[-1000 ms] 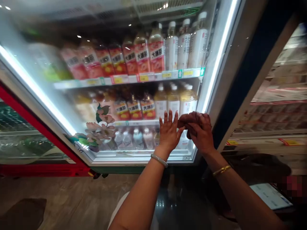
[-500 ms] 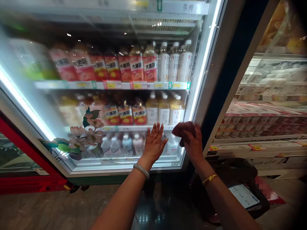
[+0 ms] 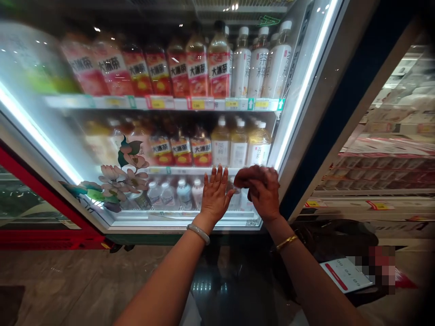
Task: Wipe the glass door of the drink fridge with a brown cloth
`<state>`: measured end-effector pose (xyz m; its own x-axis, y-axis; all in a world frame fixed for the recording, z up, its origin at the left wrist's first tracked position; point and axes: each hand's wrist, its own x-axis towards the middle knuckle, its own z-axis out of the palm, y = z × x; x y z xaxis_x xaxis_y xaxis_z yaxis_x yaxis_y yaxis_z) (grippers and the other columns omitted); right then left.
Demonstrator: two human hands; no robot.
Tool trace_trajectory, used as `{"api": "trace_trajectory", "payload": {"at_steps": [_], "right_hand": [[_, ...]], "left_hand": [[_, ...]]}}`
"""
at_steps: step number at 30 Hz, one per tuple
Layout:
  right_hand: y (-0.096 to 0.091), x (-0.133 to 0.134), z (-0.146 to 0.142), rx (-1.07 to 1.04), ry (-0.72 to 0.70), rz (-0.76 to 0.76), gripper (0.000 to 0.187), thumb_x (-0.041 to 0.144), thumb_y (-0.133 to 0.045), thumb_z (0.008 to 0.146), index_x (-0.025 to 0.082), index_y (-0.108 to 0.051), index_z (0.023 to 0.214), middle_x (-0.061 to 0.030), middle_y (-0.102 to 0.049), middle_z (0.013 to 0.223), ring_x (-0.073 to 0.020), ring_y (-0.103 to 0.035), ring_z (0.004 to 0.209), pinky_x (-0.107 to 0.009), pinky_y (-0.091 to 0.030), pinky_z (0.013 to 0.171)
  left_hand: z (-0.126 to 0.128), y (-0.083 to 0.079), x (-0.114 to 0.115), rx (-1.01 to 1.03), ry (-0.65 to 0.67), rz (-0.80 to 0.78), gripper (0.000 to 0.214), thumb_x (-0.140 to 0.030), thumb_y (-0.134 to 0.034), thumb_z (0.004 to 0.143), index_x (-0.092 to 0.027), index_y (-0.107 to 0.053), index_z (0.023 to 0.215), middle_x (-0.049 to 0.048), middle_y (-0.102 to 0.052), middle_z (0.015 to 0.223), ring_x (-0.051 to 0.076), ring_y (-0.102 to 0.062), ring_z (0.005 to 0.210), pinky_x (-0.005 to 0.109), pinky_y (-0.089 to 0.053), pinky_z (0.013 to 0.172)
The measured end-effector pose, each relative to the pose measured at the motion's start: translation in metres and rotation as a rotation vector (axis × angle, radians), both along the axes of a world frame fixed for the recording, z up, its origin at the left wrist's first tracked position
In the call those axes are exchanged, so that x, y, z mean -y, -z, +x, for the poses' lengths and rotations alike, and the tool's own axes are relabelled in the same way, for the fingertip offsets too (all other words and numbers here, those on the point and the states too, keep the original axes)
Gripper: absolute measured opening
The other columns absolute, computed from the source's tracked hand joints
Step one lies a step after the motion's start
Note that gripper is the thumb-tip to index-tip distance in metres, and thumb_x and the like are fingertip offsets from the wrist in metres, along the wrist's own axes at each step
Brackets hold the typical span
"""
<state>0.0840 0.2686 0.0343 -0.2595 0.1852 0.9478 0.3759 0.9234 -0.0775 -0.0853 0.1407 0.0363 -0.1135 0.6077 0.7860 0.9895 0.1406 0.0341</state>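
A lit drinks fridge with a glass door (image 3: pixel 190 156) fills the middle of the view. Flat on or just before the lower glass lies my left hand (image 3: pixel 215 194), its fingers stretched upward and nothing in it. Just to its right, my right hand (image 3: pixel 267 197) grips a dark reddish-brown cloth (image 3: pixel 253 176) close to the door's right side. Behind the glass stand rows of bottles, among them red-labelled ice tea (image 3: pixel 219 68) and white-labelled tea (image 3: pixel 261 63). My hands hide part of the lowest row. A flower sticker (image 3: pixel 125 176) decorates the lower left of the glass.
On the right, beyond a dark blue post (image 3: pixel 340 113), are open shelves (image 3: pixel 360 181) of packed goods. A dark bag (image 3: pixel 326 235) with a phone (image 3: pixel 346 274) on it stands below them. At left is a red cabinet (image 3: pixel 50 208); the floor (image 3: pixel 136 280) is shiny.
The view has tilted down and come a little closer to the fridge. My right hand with the cloth has moved left, toward my left hand, which stays spread at the glass.
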Motion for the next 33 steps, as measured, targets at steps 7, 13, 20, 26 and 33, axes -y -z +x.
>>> {"api": "trace_trajectory", "payload": {"at_steps": [7,13,20,26,33], "right_hand": [[-0.014,0.024,-0.031,0.054,-0.064,-0.035,0.033,0.018,-0.067,0.092,0.030,-0.072,0.121,-0.0035,-0.035,0.168,-0.0346,-0.018,0.162,-0.066,-0.029,0.128],[0.021,0.021,-0.019,0.236,-0.138,0.104,0.021,0.020,-0.066,0.094,0.031,-0.076,0.109,-0.0020,-0.059,0.151,-0.0295,-0.034,0.156,-0.061,-0.029,0.130],[-0.019,0.005,-0.011,-0.074,0.010,-0.116,0.042,0.010,-0.064,0.087,0.026,-0.070,0.125,-0.0064,-0.023,0.172,-0.0371,-0.011,0.162,-0.070,-0.027,0.127],[0.023,0.031,-0.029,0.226,-0.126,0.055,0.027,0.019,-0.066,0.094,0.032,-0.074,0.117,-0.0013,-0.051,0.159,-0.0287,-0.026,0.160,-0.061,-0.030,0.129],[0.009,0.014,-0.014,0.085,-0.096,0.012,0.023,0.015,-0.064,0.094,0.030,-0.079,0.102,-0.0014,-0.054,0.156,-0.0304,-0.031,0.158,-0.063,-0.029,0.129]], "left_hand": [[-0.006,0.004,0.006,0.022,0.030,-0.013,0.078,-0.052,-0.035,0.106,-0.018,-0.002,0.168,0.0176,-0.014,0.173,0.030,-0.009,0.163,0.058,-0.010,0.132],[-0.011,0.006,0.010,0.038,0.015,-0.017,0.078,-0.053,-0.035,0.106,-0.018,-0.002,0.168,0.0171,-0.016,0.173,0.029,-0.006,0.163,0.059,-0.009,0.132],[-0.008,0.005,0.009,0.050,0.017,-0.042,0.079,-0.055,-0.036,0.105,-0.019,-0.005,0.168,0.0164,-0.008,0.174,0.030,0.001,0.163,0.061,-0.009,0.132],[-0.006,0.002,0.011,0.078,0.018,-0.063,0.079,-0.054,-0.036,0.106,-0.017,-0.005,0.168,0.0179,-0.009,0.174,0.030,0.001,0.163,0.061,-0.010,0.131],[-0.007,0.000,0.015,0.057,-0.006,-0.060,0.079,-0.053,-0.037,0.106,-0.020,-0.002,0.168,0.0162,-0.012,0.174,0.028,-0.006,0.163,0.057,-0.010,0.132]]}}
